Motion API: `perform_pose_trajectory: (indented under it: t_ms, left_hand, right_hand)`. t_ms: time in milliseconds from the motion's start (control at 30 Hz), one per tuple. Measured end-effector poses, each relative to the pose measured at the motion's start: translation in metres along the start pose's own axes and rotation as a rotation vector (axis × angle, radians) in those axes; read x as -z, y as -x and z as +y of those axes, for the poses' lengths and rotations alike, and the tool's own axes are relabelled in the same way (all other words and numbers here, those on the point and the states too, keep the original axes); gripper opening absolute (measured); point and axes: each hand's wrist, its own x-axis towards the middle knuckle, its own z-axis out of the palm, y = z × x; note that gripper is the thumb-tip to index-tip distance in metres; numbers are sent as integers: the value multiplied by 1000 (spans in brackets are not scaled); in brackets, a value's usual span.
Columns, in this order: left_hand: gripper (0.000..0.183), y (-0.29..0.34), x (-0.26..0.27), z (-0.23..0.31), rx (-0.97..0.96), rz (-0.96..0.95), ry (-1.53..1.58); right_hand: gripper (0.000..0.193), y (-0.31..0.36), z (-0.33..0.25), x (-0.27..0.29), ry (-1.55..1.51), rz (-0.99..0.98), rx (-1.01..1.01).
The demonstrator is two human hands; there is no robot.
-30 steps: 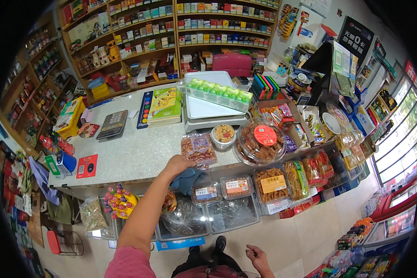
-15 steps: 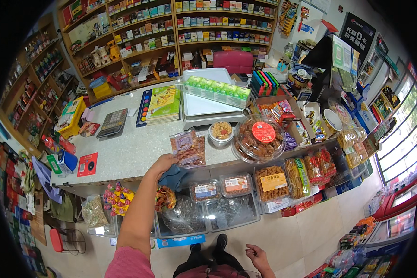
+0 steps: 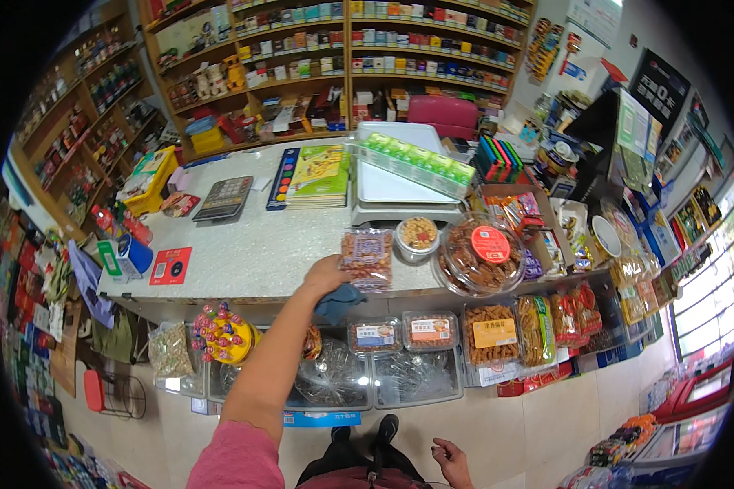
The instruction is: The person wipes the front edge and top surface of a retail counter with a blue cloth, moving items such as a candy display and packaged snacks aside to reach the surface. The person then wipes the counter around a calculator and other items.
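At the counter's front edge my left hand (image 3: 326, 275) is closed on a blue-grey cloth (image 3: 340, 303), which hangs below the fingers. Its fingertips touch the left side of a clear bag of reddish-brown nuts (image 3: 366, 259) lying flat on the counter. Just right of that bag stands a round clear tub of mixed nuts (image 3: 417, 238). Beyond it sits a larger round clear container with a red label (image 3: 480, 254), full of brown snacks. My right hand (image 3: 451, 463) hangs low over the floor, loosely curled with fingers apart and nothing in it.
On the pale speckled counter (image 3: 257, 244) lie a calculator (image 3: 225, 198) and green-yellow booklets (image 3: 316, 175). A white scale (image 3: 400, 208) carries a long green pack (image 3: 416, 161). Below the front edge are clear bins (image 3: 416, 391), packaged snacks and a lollipop stand (image 3: 224, 332).
The view has shifted, so the scene sits further right. The bag of nuts has been straightened and moved slightly closer to the tub, with my left hand at its side. My right hand stays low.
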Motion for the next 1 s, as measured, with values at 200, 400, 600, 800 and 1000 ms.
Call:
perform_pose_trajectory:
  t_ms: [200,400,600,800,1000]
  left_hand:
    - [50,18,-8,22,28,34,201]
    - [42,21,51,-21,-15,135,463]
    - [33,72,180,13,-156,931,378]
    - [85,75,80,-92,3,25,-62]
    - [76,46,28,-49,74,388,-326]
  right_hand:
    - [35,0,-18,-8,61,-42,-3]
    - [36,-16,-5,-19,125,-68,39]
    - [35,-12,-15,-33,98,-69,1]
    - [35,-15,-20,-70,92,-149,4]
    - [35,-17,-37,-91,171,-154,12]
